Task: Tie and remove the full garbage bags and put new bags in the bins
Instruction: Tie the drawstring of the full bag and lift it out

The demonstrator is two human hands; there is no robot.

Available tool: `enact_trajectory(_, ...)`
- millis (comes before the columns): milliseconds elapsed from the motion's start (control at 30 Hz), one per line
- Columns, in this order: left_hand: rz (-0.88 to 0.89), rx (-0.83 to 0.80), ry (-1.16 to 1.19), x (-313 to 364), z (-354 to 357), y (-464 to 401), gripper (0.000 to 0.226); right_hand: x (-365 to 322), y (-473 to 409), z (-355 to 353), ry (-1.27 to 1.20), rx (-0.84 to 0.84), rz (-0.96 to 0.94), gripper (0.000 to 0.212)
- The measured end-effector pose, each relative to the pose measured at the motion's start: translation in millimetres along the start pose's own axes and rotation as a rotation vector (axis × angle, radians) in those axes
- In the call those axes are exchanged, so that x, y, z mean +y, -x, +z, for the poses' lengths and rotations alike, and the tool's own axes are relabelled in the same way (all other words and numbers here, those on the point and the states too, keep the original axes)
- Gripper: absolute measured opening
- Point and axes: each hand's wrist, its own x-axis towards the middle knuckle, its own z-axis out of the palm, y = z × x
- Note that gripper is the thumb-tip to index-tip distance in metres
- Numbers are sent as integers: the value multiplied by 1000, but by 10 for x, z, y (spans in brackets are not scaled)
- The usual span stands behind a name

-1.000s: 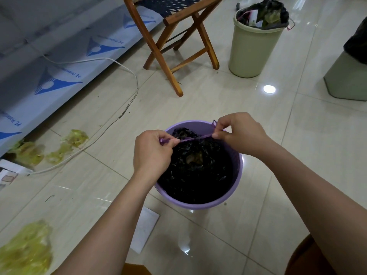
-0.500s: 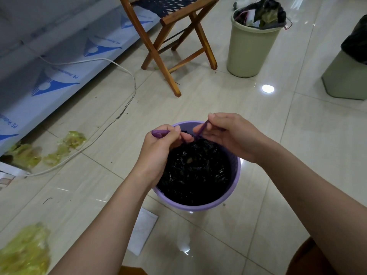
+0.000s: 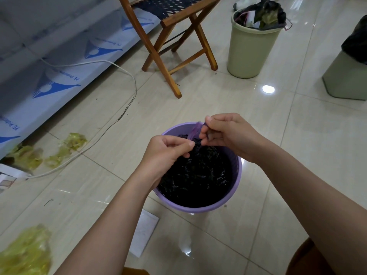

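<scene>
The black garbage bag (image 3: 195, 175) is sitting inside the purple bin (image 3: 237, 175) on the tiled floor (image 3: 258, 124), directly in front of you, with its mouth gathered toward the bin's far rim. You are tying it shut by the purple drawstring (image 3: 193, 132). Your left hand (image 3: 166, 150) is pinching the gathered bag neck between thumb and curled fingers. Your right hand (image 3: 226, 132) is pinching the drawstring just beside it, fingers pressed together; the two hands are nearly touching.

For a sound knot, you are best keeping both pinches close to the neck and drawing the ends apart evenly, so the loop seats low. Whether the knot is already formed cannot be told; the fingers are hiding it.

Far right, a beige bin (image 3: 250, 48) is standing full, its bag untied. A wooden folding chair (image 3: 174, 40) is standing to its left, and a white cable (image 3: 111, 133) is lying across the floor at left.
</scene>
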Motion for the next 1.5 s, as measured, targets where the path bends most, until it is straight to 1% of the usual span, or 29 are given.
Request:
enact_trajectory(33, 11, -19, 2, -2, -3, 11, 3, -5, 6, -6, -41, 4, -32, 34)
enact_trajectory(133, 47, -20, -55, -36, 19, 31, 13, 6, 14, 5, -101, 21, -106, 36)
enact_trajectory(267, 157, 41, -194, -36, 87, 49, 7, 33, 23, 89, -73, -58, -171, 35)
enact_trajectory(333, 196, 77, -216, -30, 106, 35, 10, 39, 21, 104, -66, -98, -181, 33)
enact_trajectory(400, 224, 117, -233, -28, 115, 21, 19, 49, 15, 107, -63, -128, -176, 33)
enact_trajectory(500, 262, 124, -279, -53, 106, 0, 22, 51, 20, 112, -52, -155, -169, 31)
enact_trajectory(567, 266, 101, -281, -70, 94, -8, 23, 30, 23, 113, -34, -124, -183, 29)
enact_trajectory(700, 228, 84, -245, -96, 76, -28, 24, 12, -13, 75, 50, 91, -165, 27)
enact_trajectory(733, 231, 74, -252, -100, 77, -30, 23, 32, -14, 75, 105, 104, -145, 27)
enact_trajectory(833, 244, 34, -262, -106, 93, -25, 18, 134, 6, 84, 227, 41, -111, 25)
enact_trajectory(933, 221, 60, -196, -111, 97, -41, 18, 147, 3, 45, 343, 61, -114, 13)
enact_trajectory(1033, 161, 131, -33, -107, 84, -69, 12, 119, -33, -56, 420, 108, -96, 16)
enact_trajectory(1100, 121, 139, 49, -107, 78, -83, 7, 120, -39, -89, 477, 88, -82, 19)
enact_trajectory(1200, 84, 107, 67, -107, 75, -90, 7, 153, -14, -35, 566, 72, -150, 12)
enact_trajectory(1233, 79, 94, 65, -105, 78, -91, 7, 159, 2, 4, 553, 64, -189, 7)
enact_trajectory(1267, 75, 84, 70, -103, 84, -94, 7, 168, 17, 47, 526, 41, -218, 8)
enact_trajectory(1333, 57, 78, 83, -103, 103, -98, 6, 208, 42, 129, 460, -2, -242, 20)
enact_trajectory(1367, 46, 80, 86, -103, 112, -97, 6, 230, 50, 163, 443, 10, -250, 23)
enact_trajectory(1433, 29, 82, 115, -98, 124, -95, 5, 267, 44, 210, 415, 101, -263, 24)
enact_trajectory(1500, 24, 78, 181, -82, 115, -92, 6, 276, 36, 235, 375, 193, -239, 20)
